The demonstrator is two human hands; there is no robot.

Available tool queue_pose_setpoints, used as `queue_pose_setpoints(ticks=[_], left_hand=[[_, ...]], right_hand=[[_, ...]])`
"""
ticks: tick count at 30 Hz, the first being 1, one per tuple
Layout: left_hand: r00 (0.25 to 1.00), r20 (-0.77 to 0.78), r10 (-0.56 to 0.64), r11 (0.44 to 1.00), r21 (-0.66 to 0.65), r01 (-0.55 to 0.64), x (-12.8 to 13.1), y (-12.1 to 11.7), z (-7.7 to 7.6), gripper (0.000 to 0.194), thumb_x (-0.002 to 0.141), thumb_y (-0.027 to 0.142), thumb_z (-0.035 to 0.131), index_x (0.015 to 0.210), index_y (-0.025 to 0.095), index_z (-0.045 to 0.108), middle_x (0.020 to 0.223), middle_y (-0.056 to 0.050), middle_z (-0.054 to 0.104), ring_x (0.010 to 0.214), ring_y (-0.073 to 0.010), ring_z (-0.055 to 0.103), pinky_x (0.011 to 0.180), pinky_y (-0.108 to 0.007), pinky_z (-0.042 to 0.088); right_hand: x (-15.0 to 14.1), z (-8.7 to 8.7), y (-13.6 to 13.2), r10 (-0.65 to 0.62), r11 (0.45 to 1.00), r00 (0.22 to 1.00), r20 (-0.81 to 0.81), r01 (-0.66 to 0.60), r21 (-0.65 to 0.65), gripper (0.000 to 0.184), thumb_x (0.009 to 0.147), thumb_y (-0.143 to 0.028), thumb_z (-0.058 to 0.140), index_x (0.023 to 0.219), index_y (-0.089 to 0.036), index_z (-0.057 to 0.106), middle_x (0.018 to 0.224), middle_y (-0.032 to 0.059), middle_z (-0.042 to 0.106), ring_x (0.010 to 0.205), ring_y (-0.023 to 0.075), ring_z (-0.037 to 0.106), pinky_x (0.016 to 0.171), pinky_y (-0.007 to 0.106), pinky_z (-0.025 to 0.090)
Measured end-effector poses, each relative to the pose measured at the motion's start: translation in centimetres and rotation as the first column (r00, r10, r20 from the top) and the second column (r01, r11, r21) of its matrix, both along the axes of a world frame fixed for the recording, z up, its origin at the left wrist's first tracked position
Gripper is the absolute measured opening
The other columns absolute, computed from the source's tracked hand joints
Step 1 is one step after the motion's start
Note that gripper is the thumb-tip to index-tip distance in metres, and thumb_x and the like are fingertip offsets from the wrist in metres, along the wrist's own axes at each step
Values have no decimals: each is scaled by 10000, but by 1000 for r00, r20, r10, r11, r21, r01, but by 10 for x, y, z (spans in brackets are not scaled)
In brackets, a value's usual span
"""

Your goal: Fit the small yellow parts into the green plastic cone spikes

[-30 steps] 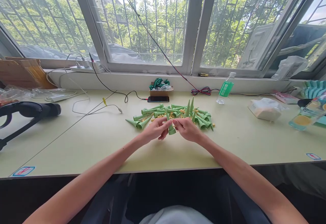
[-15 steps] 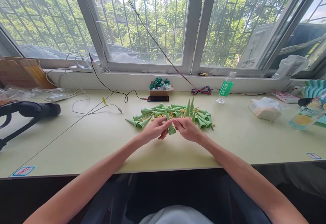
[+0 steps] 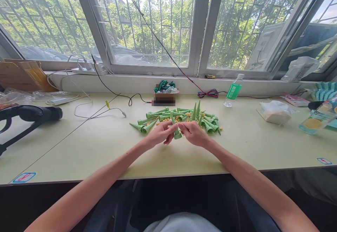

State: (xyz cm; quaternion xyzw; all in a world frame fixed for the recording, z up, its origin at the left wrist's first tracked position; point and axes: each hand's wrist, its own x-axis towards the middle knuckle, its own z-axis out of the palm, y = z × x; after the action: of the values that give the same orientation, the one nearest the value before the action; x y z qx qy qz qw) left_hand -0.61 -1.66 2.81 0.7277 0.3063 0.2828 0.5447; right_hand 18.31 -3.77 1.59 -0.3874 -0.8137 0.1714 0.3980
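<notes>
My left hand (image 3: 162, 133) is closed around a green plastic cone-shaped spike (image 3: 177, 133), its wide collar facing down toward me and its tip pointing up. Close at its right side, my right hand (image 3: 193, 132) pinches with thumb and forefinger against or right beside the spike; whatever is between those fingertips is too small to make out. Behind both hands lies a heap of similar green spikes (image 3: 209, 128), with several small yellow pieces (image 3: 188, 114) scattered among them. A few of the spikes stand upright (image 3: 194, 112) just beyond my right hand.
A small cardboard box (image 3: 166, 95) with green and clear wrapping stands behind the heap. To the right are a water bottle (image 3: 233, 91) and a tissue pack (image 3: 275, 113). A white cable (image 3: 113, 109) and a black headset-like object (image 3: 31, 116) lie at left.
</notes>
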Motion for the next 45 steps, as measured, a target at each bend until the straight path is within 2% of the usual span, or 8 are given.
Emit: queue_pose_setpoints(ticks=[13,22,28,36,45], left_hand=[[1000,-15,-2,1000,16,2,-1,0,0,425,902,575,514,912,152,549,482,27,540,384,-80,446,389,-188,342],[1000,-11,7,1000,-7,-7,-1,2,-2,395,895,562,536,861,168,523,470,30,544,383,-80,441,382,-179,340],[1000,22,6,993,-122,-3,1,3,-4,414,870,570,572,778,179,473,469,24,536,403,-88,456,370,-176,345],[998,65,-14,965,-259,30,0,7,-9,408,867,552,595,775,166,500,505,27,516,421,-92,482,365,-185,350],[992,115,-50,879,-466,98,-3,13,-16,361,857,488,638,769,162,513,496,25,518,398,-101,498,349,-186,308]], right_hand=[[0,-1,1,-10,1000,1000,20,10,4,486,1008,-442,326,616,-178,441,534,-34,397,500,92,334,518,250,275],[1,-1,1,-13,1000,1000,23,13,-8,463,1008,-420,330,619,-182,410,533,-35,390,502,91,337,521,249,269],[1,-3,2,-19,1000,999,32,19,-1,436,1006,-380,344,621,-183,400,529,-42,373,502,90,324,524,249,260],[3,-5,3,-2,999,999,50,-1,48,433,1005,-377,349,623,-181,397,532,-48,358,507,84,288,526,241,260],[4,-5,1,42,990,997,71,-51,130,424,1008,-385,337,641,-184,396,556,-35,394,513,85,309,536,236,270]])
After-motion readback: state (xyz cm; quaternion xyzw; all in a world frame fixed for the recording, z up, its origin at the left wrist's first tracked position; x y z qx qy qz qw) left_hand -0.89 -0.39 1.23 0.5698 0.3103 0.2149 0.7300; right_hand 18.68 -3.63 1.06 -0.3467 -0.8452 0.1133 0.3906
